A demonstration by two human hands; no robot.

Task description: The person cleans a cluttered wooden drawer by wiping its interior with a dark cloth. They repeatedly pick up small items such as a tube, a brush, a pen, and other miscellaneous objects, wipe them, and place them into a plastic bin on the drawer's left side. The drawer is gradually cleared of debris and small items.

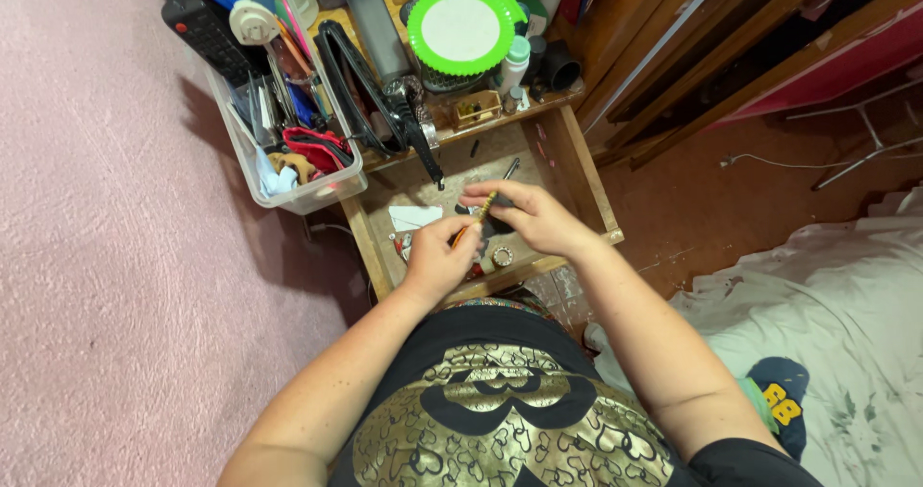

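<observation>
Over an open wooden drawer [586, 174], my left hand [435, 261] grips the lower, orange end of a thin stick-like object [478, 216] with a gold patterned upper part. My right hand [529, 216] pinches the top of the same stick with fingertips and seems to press a small dark thing under the palm. A white paper slip [415, 217] and a small round ring-shaped item [502, 255] lie in the drawer beneath the hands.
A clear plastic bin [306, 197] packed with tools, a remote and red items stands at the left. Behind the drawer are a green-rimmed round mirror [461, 27], a black hair tool [385, 83], bottles. White bedding [846, 304] lies right; pink wall left.
</observation>
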